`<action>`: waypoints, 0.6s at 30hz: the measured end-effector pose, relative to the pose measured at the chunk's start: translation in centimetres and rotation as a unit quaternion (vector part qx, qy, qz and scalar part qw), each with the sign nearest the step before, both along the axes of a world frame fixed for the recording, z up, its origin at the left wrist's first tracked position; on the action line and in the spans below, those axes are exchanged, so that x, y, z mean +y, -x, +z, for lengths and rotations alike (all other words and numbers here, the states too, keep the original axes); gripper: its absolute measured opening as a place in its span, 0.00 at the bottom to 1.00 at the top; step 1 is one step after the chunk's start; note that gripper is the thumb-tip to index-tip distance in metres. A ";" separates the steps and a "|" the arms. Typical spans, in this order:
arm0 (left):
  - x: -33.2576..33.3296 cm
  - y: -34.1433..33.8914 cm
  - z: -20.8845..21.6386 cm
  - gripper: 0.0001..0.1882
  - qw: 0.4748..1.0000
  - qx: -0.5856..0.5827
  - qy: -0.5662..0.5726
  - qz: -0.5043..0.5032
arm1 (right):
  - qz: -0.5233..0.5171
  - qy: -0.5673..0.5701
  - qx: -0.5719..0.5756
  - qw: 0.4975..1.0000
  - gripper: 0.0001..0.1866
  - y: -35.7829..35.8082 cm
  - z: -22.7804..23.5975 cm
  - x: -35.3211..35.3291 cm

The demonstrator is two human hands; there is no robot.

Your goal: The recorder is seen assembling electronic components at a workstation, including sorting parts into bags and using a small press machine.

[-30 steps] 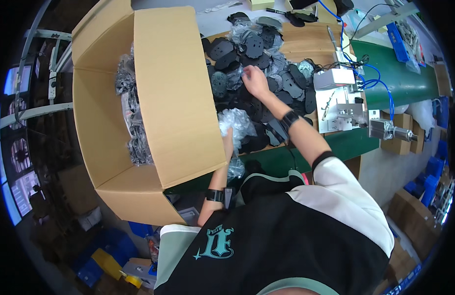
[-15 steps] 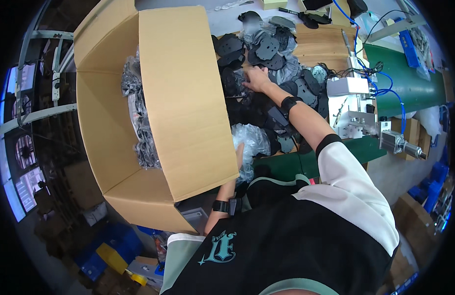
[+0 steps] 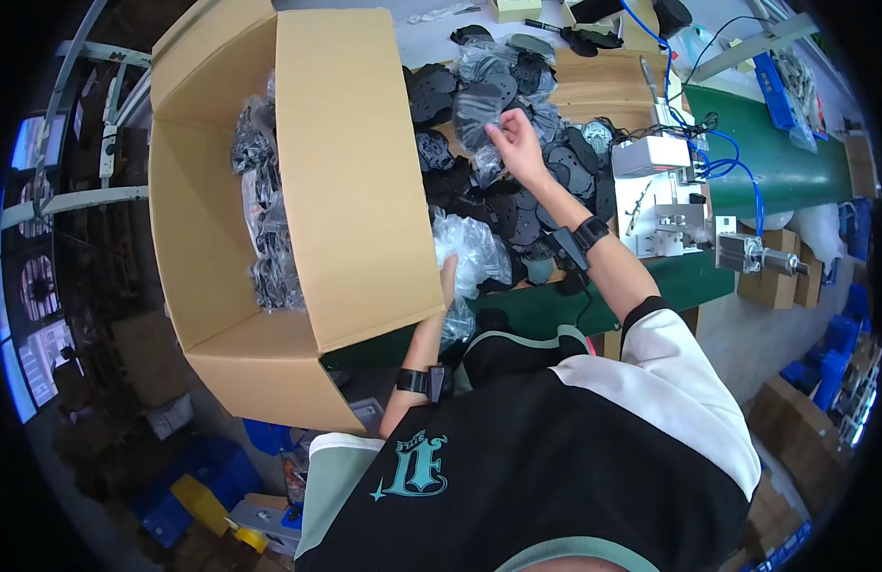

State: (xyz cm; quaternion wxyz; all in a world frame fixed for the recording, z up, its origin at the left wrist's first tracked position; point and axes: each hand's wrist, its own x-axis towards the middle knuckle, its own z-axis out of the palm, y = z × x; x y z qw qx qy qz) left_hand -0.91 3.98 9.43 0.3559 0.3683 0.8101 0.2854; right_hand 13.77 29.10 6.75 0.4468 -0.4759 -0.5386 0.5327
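Note:
My right hand (image 3: 519, 148) is raised over a pile of black oval pads (image 3: 431, 93), its thumb and fingers pinching a plastic-wrapped black pad (image 3: 478, 112). Clear film hangs from that pad below my fingers. My left hand (image 3: 449, 276) is beside the large cardboard box (image 3: 365, 191), against a crumpled clear plastic bag (image 3: 470, 250). The bag and the box flap hide most of its fingers. Inside the box lie several plastic-wrapped bundles (image 3: 269, 214).
On the right of the bench stands a metal fixture (image 3: 665, 214) with a cylinder (image 3: 760, 255) and blue air hoses (image 3: 751, 172). The green bench top (image 3: 784, 157) runs on behind it. Blue bins (image 3: 198, 486) stand on the floor at lower left.
My right hand has lifted from among the pads and now holds a wrapped one up. My left hand stays by the plastic bag. The whole view has shifted slightly.

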 end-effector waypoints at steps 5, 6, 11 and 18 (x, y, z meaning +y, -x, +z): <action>-0.3 -0.1 -1.4 0.43 0.988 -0.124 -0.053 0.071 | -0.114 0.349 0.207 0.907 0.09 -0.1 1.4 -1.0; -0.2 -0.6 -0.9 0.43 0.988 -0.127 -0.053 0.065 | -0.038 0.431 0.284 0.856 0.12 -1.5 1.3 -0.9; -4.2 2.0 -6.3 0.36 0.992 -0.012 -0.117 0.042 | -0.045 0.459 0.199 0.865 0.11 1.8 3.3 -3.2; -3.7 0.7 0.1 0.29 0.996 -0.059 -0.034 0.054 | -0.044 0.234 -0.039 0.971 0.21 -2.2 -2.4 -2.0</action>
